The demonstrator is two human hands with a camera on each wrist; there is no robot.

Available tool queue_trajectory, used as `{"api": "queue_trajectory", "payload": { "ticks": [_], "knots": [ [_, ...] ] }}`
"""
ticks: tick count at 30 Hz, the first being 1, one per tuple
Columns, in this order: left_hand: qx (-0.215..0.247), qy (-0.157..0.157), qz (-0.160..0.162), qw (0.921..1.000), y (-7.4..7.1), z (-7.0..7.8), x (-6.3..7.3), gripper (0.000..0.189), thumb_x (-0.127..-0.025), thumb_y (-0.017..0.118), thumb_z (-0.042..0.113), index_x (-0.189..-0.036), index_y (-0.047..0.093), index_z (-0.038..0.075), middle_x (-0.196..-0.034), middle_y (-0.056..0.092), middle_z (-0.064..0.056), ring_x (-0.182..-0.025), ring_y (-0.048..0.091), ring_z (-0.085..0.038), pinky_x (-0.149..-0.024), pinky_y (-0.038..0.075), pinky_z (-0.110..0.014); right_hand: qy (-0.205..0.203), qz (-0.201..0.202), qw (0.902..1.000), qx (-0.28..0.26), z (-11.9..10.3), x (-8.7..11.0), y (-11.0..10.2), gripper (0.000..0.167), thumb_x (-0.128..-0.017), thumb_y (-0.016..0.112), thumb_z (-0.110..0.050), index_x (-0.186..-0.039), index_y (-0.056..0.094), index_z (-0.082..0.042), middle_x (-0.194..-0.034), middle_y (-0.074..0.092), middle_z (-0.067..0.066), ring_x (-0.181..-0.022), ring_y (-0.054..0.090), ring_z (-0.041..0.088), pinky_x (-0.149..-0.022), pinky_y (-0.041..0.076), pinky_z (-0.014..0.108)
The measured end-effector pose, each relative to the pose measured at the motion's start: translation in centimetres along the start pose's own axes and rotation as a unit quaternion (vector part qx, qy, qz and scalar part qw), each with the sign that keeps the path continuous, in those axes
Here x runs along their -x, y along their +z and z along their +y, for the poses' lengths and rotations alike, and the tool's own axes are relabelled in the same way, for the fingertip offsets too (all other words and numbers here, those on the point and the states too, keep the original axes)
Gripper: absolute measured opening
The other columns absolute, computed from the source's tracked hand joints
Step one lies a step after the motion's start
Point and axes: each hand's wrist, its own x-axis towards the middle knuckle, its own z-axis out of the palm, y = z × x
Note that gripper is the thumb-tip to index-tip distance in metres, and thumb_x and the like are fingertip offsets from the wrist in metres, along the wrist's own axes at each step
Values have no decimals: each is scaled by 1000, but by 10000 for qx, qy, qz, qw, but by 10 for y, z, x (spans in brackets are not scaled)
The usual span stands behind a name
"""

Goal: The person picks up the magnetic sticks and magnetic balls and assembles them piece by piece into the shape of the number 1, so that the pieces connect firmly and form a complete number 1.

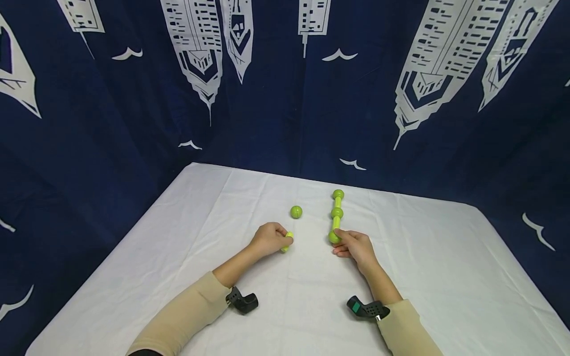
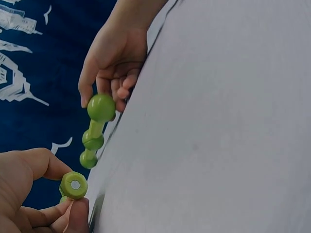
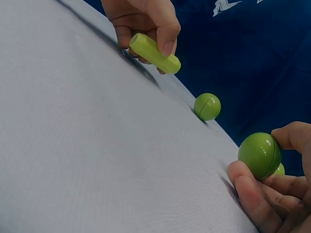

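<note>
My left hand (image 1: pixel 269 240) pinches a short yellow-green rod (image 3: pixel 154 52) between thumb and fingers. In the left wrist view the rod's end (image 2: pixel 75 185) is many-sided, with a pale round spot in its centre. On the right, my right hand (image 1: pixel 359 248) grips the near green ball (image 3: pixel 260 155) of a straight chain (image 1: pixel 337 213). Three balls joined by two rods make up this chain, which points away from me. A loose green ball (image 1: pixel 296 212) with a seam round it lies on the cloth, beyond the left hand and left of the chain.
White cloth (image 1: pixel 294 306) covers the table, slightly creased. Behind its far edge hangs a dark blue curtain (image 1: pixel 276 133) printed with white buildings and birds. Black wrist cameras sit on both forearms, the left one (image 1: pixel 242 300) and the right one (image 1: pixel 367 307).
</note>
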Motion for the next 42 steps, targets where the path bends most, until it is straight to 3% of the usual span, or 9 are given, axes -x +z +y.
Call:
{"api": "queue_trajectory", "payload": {
  "ticks": [6,18,42],
  "knots": [
    [427,-15,-329,9985,7,7,0,22,-81,68,14,-95,64,-2,-72,66,-2,-58,61,-11,-55,50,-23,-11,15,10000,-7,0,1,0,46,-96,61,-26,-115,58,15,-70,66,5,-55,63,10,-54,54,20],
    [758,-209,-586,9952,24,23,-4,23,-81,74,14,-96,65,-1,-70,66,-1,-57,59,-10,-54,48,-21,55,135,9998,121,1,-2,1,45,-96,60,-27,-114,59,14,-71,66,5,-56,64,9,-55,54,20],
    [1265,-323,-806,9882,61,39,-11,22,-81,77,11,-95,64,-1,-65,62,-2,-52,55,-9,-50,46,-19,-31,-21,10000,-17,1,0,-2,44,-96,60,-28,-111,59,14,-72,67,7,-56,64,10,-56,54,21]
  ]
}}
